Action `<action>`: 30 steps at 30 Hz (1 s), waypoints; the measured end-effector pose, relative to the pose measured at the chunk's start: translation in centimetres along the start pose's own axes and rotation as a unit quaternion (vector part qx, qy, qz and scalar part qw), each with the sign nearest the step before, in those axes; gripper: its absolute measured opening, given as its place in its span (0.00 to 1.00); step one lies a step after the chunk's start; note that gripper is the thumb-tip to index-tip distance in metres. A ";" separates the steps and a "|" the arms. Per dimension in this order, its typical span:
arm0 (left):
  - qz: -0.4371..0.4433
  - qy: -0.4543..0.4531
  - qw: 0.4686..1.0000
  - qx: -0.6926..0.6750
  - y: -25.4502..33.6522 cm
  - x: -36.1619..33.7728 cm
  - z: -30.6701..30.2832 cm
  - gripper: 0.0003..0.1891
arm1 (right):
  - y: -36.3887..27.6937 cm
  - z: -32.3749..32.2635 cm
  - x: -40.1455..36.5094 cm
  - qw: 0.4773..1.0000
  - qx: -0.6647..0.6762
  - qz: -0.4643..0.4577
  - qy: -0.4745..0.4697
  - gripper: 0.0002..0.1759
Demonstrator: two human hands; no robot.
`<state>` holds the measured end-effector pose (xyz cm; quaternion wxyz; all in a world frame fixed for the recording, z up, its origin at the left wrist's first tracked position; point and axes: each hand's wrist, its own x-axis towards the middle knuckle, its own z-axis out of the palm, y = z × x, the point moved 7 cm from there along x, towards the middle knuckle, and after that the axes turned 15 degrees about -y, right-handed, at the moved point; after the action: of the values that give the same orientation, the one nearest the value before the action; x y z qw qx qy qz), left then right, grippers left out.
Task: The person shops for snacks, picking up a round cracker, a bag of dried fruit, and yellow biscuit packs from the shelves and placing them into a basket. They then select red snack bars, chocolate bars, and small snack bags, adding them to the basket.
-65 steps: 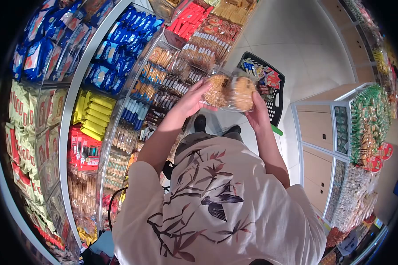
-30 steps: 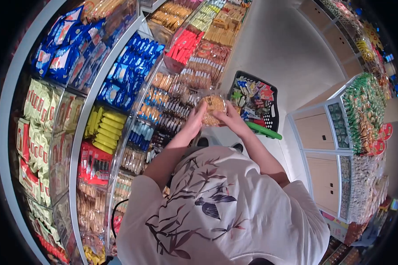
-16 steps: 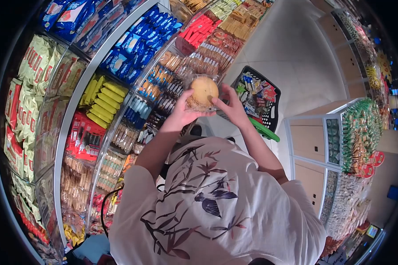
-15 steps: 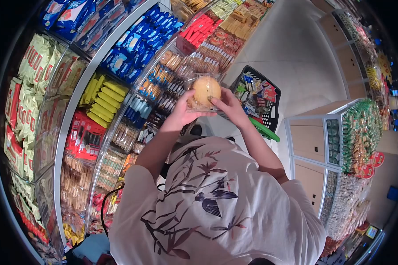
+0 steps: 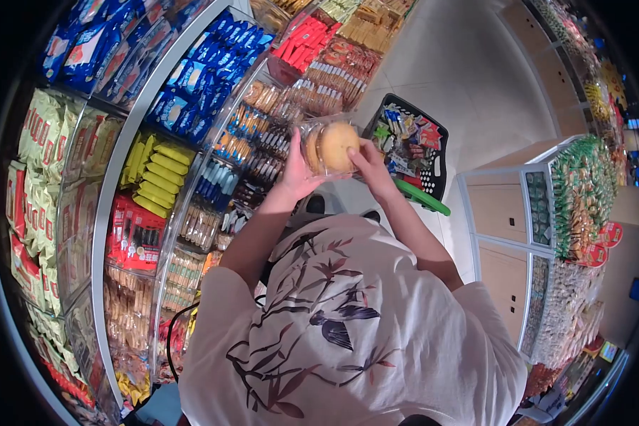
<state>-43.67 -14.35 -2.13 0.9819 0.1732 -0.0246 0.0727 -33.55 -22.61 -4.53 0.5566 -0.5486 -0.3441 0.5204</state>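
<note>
A clear plastic packet of round golden pastries is held up in front of my chest, tilted so that one flat round face and the edges of others show. My left hand cradles its left side and underside, thumb pointing up along the wrapper. My right hand grips the right edge, its thumb or a finger pressing on the front pastry. Some of the fingers are hidden behind the packet. Beyond my right hand, a black shopping basket full of assorted small wrapped snacks stands on the floor, its green handle lowered toward me.
Shelves on my left hold bins of wrapped snacks: blue packets, yellow packets and red packets. On the right stands a white cabinet topped with green-wrapped goods. Pale floor runs between them.
The packet has turned in my hands, so the stacked pastry edges now show on its left. My left hand has opened flatter along the packet's side, and the view has shifted slightly.
</note>
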 end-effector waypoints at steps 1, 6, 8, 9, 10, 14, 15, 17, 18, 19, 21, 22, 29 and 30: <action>-0.026 0.036 0.998 0.045 -0.6 0.3 -1.3 0.37 | -0.9 0.2 -0.1 0.991 -0.113 -0.073 0.014 0.30; -0.019 0.032 0.993 0.114 -2.7 1.2 -1.9 0.36 | -2.0 0.8 -2.0 0.915 -0.385 -0.059 0.106 0.35; -0.063 0.050 0.986 0.145 -3.8 0.9 -3.6 0.37 | -3.9 1.3 -3.6 0.938 -0.339 -0.024 0.067 0.38; -0.085 0.000 0.986 0.144 -4.3 1.0 -3.9 0.37 | -5.3 1.8 -4.3 0.962 -0.271 -0.005 0.031 0.39; -0.137 0.004 0.975 0.177 -5.0 1.2 -4.1 0.37 | -5.6 2.0 -4.7 0.980 -0.199 0.010 -0.005 0.40; -0.246 0.051 0.919 0.305 -6.6 4.1 -0.8 0.33 | -3.7 -2.0 -8.2 0.987 -0.139 0.020 0.084 0.41; -0.266 0.054 0.905 0.329 -7.4 5.2 0.0 0.32 | -2.7 -4.0 -9.2 0.988 -0.104 -0.019 0.112 0.36; -0.312 0.036 0.880 0.356 -9.6 7.2 -0.4 0.27 | -2.1 -7.9 -11.8 0.982 0.090 -0.018 0.167 0.31; -0.296 -0.008 0.850 0.436 -10.5 9.0 -0.8 0.25 | -0.5 -10.9 -13.4 0.965 0.155 -0.017 0.211 0.28; -0.280 -0.053 0.811 0.511 -11.8 10.6 -0.9 0.24 | -1.0 -13.2 -15.2 0.935 0.248 0.004 0.253 0.26; -0.210 -0.064 0.744 0.631 -13.9 14.0 1.3 0.20 | 2.4 -19.7 -18.8 0.864 0.358 -0.069 0.349 0.24; -0.183 -0.076 0.692 0.695 -15.4 15.5 1.1 0.20 | 3.4 -22.6 -20.7 0.838 0.360 -0.092 0.400 0.21; -0.302 0.065 0.574 0.758 -22.3 17.5 -4.3 0.17 | 14.8 -34.8 -25.1 0.865 0.132 0.236 0.422 0.31; -0.303 0.104 0.596 0.736 -21.6 17.6 -4.9 0.17 | 17.6 -35.7 -24.0 0.880 0.157 0.224 0.389 0.30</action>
<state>-22.87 -30.40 -12.67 0.4827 0.8260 0.1931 -0.2177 -8.36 -57.15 -22.79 0.5931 -0.6744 0.1186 0.4234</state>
